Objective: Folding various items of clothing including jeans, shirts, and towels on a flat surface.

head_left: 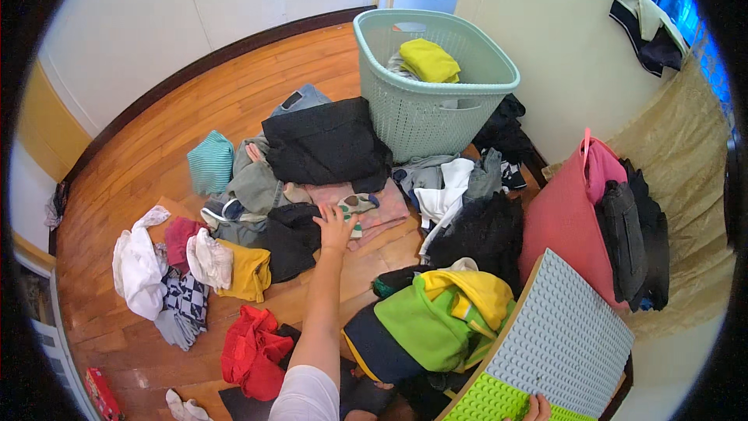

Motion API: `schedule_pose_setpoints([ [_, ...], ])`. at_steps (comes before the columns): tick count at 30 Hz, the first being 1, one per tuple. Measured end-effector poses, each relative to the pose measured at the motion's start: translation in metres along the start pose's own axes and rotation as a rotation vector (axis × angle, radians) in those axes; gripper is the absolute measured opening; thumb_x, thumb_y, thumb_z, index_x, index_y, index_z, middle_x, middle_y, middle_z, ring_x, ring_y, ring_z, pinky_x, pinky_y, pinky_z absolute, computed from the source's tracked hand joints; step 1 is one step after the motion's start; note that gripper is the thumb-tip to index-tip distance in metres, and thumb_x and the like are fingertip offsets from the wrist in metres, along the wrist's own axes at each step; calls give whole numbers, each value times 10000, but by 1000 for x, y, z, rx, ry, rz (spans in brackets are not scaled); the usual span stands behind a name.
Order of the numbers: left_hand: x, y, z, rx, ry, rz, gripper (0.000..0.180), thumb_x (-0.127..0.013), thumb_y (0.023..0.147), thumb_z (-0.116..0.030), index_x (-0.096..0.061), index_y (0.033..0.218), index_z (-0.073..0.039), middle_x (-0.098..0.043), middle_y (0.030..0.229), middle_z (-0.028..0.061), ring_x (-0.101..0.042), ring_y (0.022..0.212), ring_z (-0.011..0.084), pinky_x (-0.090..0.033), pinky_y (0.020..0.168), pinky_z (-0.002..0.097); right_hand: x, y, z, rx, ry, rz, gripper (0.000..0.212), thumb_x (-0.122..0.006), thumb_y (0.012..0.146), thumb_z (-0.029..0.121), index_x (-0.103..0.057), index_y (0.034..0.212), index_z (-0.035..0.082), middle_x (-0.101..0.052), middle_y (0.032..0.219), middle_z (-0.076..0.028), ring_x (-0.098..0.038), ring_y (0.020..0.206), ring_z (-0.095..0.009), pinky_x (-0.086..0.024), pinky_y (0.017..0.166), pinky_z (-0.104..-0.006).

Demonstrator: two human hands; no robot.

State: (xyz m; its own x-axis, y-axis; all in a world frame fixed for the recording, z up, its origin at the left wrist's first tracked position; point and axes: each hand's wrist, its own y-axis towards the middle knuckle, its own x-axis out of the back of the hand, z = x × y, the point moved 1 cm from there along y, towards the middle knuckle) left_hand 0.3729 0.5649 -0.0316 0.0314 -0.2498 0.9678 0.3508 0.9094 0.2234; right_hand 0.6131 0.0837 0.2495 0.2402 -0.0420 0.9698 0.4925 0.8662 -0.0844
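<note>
My left hand [335,228] reaches out to the middle of the floor, its fingers spread. It lies at a small patterned garment [358,204] in white, green and brown, on top of a folded pink cloth [389,214]. Just left of the hand is a black garment [292,242]; beyond it sits a large folded black garment [327,140]. At the lower right, my right hand [538,408] shows only its fingers, resting on a tilted board [565,335] with grey and green studs. A green, yellow and navy garment [425,316] lies between my arm and the board.
A pale green laundry basket [436,109] with a yellow-green cloth [430,61] stands at the back. A pink fabric bin [565,218] with dark clothes over its side is at the right. White clothes [140,265], a mustard cloth [245,271], and a red garment [253,351] lie leftward.
</note>
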Motion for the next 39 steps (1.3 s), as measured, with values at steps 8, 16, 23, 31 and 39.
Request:
schedule_pose_setpoints([
  [8, 24, 21, -1, 12, -235, 276, 106, -511, 793, -172, -579, 862, -128, -625, 879, 178, -616, 798, 361, -513, 605, 409, 2, 2, -3, 31, 21, -9, 581, -505, 825, 237, -302, 1284, -55, -267, 1297, -257, -265, 1188, -385, -198, 999, -490],
  [16, 89, -80, -26, 236, -529, 628, 426, -688, 664, -358, -626, 999, -100, -631, 960, 166, -615, 916, 313, -494, 791, 402, -1, 1, -10, 70, 29, -86, 598, -493, 853, 333, -322, 1291, -37, -276, 1318, -250, -268, 1196, -384, -201, 999, -493],
  [23, 93, -228, 1, 249, -924, 672, 519, -609, 680, -207, -530, 1186, -125, -611, 1027, 169, -595, 949, 296, -467, 788, 355, -20, -5, -21, 209, 3, -225, 571, -552, 781, 178, -339, 1248, -71, -326, 1254, -263, -307, 1151, -406, -219, 983, -492],
  [31, 177, -328, 39, 237, -1384, 494, 745, -770, 630, -236, -409, 1242, -12, -531, 1030, 120, -527, 932, 214, -446, 802, 339, -24, -1, -22, 161, -44, -303, 545, -578, 766, 183, -385, 1221, -46, -375, 1244, -254, -335, 1157, -401, -235, 996, -490],
  [39, 151, -421, 78, 875, -313, 555, 1039, -824, 512, -288, -240, 1359, -141, -377, 1245, 262, -357, 1166, 437, -339, 936, 504, -17, -7, -10, 191, -19, -320, 527, -571, 789, 258, -411, 1190, -44, -395, 1200, -215, -358, 1126, -375, -282, 962, -463],
])
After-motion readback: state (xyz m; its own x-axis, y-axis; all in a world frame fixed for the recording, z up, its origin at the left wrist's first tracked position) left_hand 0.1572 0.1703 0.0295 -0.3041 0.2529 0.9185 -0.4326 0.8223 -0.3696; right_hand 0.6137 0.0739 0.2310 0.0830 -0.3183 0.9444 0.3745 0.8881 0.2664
